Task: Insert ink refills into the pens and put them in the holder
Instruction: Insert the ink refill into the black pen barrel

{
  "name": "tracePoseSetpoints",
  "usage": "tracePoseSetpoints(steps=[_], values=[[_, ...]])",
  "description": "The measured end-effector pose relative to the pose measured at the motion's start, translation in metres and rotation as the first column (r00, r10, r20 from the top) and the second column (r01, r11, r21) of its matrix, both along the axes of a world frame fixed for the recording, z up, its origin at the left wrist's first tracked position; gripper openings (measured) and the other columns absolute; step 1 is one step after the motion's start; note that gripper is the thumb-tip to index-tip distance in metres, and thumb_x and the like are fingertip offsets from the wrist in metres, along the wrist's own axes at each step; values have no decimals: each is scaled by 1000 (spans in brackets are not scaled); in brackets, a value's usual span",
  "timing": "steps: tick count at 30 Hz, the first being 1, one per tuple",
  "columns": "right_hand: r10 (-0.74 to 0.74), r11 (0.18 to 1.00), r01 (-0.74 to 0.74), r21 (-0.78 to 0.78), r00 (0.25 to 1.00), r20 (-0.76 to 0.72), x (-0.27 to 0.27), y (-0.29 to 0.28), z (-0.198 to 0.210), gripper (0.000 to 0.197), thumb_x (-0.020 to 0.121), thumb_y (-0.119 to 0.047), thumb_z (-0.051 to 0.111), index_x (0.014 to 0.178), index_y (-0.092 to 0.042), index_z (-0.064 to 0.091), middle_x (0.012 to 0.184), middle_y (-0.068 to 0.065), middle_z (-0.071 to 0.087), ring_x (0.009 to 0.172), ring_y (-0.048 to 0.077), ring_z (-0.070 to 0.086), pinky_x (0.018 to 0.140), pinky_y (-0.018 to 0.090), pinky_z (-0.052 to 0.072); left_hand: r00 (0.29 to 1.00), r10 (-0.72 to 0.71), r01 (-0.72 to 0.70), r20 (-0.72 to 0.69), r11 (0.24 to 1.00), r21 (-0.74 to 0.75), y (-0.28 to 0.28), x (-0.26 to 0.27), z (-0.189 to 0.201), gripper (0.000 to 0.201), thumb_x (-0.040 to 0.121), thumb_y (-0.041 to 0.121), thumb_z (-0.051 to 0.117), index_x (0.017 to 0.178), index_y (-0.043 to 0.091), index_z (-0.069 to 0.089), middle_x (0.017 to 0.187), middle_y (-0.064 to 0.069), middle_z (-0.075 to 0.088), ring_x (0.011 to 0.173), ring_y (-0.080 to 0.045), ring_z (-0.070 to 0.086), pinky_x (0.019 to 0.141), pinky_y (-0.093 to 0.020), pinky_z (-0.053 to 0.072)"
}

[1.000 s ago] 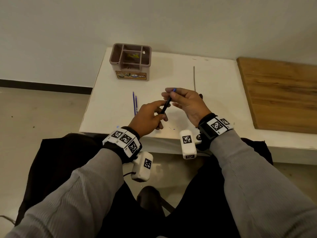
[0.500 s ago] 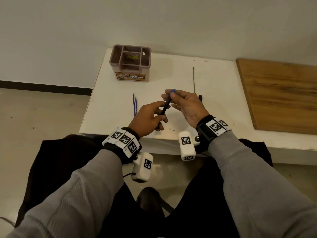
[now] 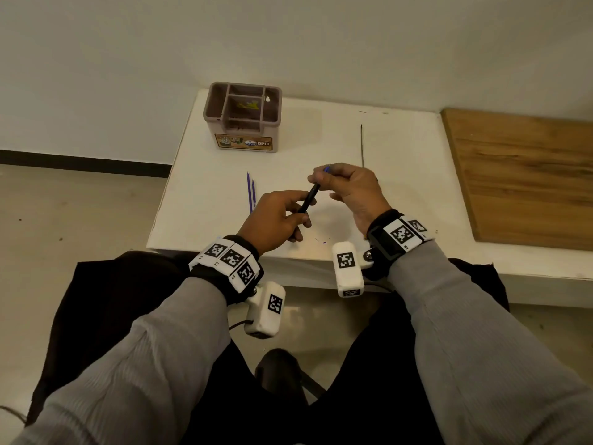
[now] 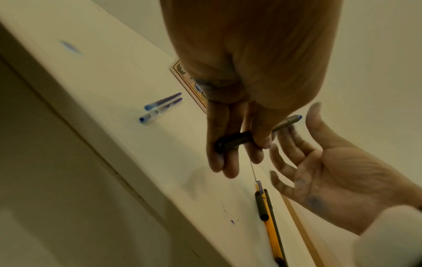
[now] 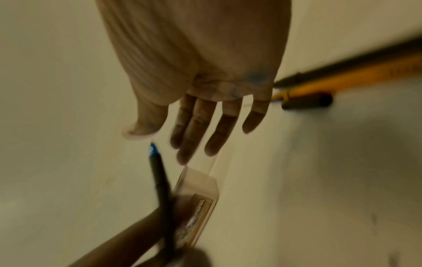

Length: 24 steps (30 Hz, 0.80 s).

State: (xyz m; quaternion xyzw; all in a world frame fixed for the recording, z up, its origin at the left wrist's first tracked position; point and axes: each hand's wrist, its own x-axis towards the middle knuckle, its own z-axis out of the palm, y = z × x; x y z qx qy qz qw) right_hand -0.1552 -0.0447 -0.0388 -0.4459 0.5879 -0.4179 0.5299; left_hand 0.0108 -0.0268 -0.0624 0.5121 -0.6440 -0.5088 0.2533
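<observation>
My left hand [image 3: 279, 216] grips the lower part of a black pen [image 3: 309, 199], which slants up to the right over the white table [image 3: 401, 194]. A blue refill end [image 4: 297, 117] shows at the pen's top. My right hand [image 3: 349, 191] is at that top end; in the right wrist view its fingers [image 5: 200, 126] are straight and spread just beside the blue end [image 5: 153, 149], holding nothing. Two blue refills [image 3: 250, 192] lie side by side left of my hands. The brown compartmented holder [image 3: 244, 117] stands at the table's back left.
A thin dark refill [image 3: 362, 144] lies behind my right hand. A yellow pen [image 4: 270, 225], a dark pen and a short black piece [image 4: 260, 207] lie on the table below my right hand. A wooden board [image 3: 526, 175] covers the right side.
My right hand's fingers have gone from closing around the pen's blue top end to spreading beside it. My left hand still holds the pen in nearly the same spot.
</observation>
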Motion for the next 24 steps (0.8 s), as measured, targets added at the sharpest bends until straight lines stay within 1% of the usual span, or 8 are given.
tracePoseSetpoints(steps=[3,5,7,9,15,21,23,24], values=[[-170,985,154,-80,946,-276,-30,-14,-5,23,91,-38,63,87,-17,72,83,-2,75,70,10,66,69,25,54,1000,20,-20,9,999,35,0,2,-2,30,90,1,58,117,13,61,86,-9,72,58,-23,69,64,-38,62],[-149,988,141,-58,804,-576,-56,-20,-12,16,87,-35,67,82,-20,73,83,-2,74,79,18,68,78,36,57,1000,19,-21,23,998,52,1,4,-4,30,89,1,58,116,15,61,86,-9,72,58,-25,70,63,-40,62],[-3,990,113,88,629,-777,-71,-19,-19,20,83,-37,73,90,-19,76,97,3,73,96,26,67,81,35,52,999,17,-19,39,998,59,2,4,-6,30,89,1,59,116,15,60,87,-10,71,59,-28,70,63,-39,62],[78,976,123,179,569,-818,-71,-19,-23,32,77,-43,77,96,-17,76,103,5,73,95,28,66,76,33,48,999,20,-23,48,997,67,1,3,-7,31,88,2,61,116,15,60,89,-11,71,61,-30,71,62,-39,62],[149,967,142,212,358,-922,-46,-25,-27,50,66,-53,81,91,-12,70,86,7,70,71,27,60,64,30,43,999,22,-26,50,996,80,4,2,-8,35,86,2,64,119,13,60,90,-11,70,59,-28,70,62,-39,62],[197,958,136,251,320,-927,-41,-24,-16,39,73,-41,77,85,-11,55,80,5,57,72,28,56,64,29,37,997,11,-17,72,996,83,1,0,-6,36,87,3,64,120,15,59,91,-10,71,60,-27,71,63,-38,62],[102,970,154,187,441,-892,-41,-21,-15,32,72,-40,74,80,-10,65,71,2,60,64,24,56,60,27,37,997,3,-10,80,997,81,3,0,-7,37,87,4,64,121,15,58,91,-10,70,60,-26,71,63,-38,62],[6,980,158,119,579,-816,-42,-20,-13,27,73,-38,73,76,-12,69,67,0,61,60,20,58,60,26,40,996,-2,-5,84,997,78,3,0,-8,37,87,4,64,122,15,58,92,-10,70,60,-26,71,63,-38,62]])
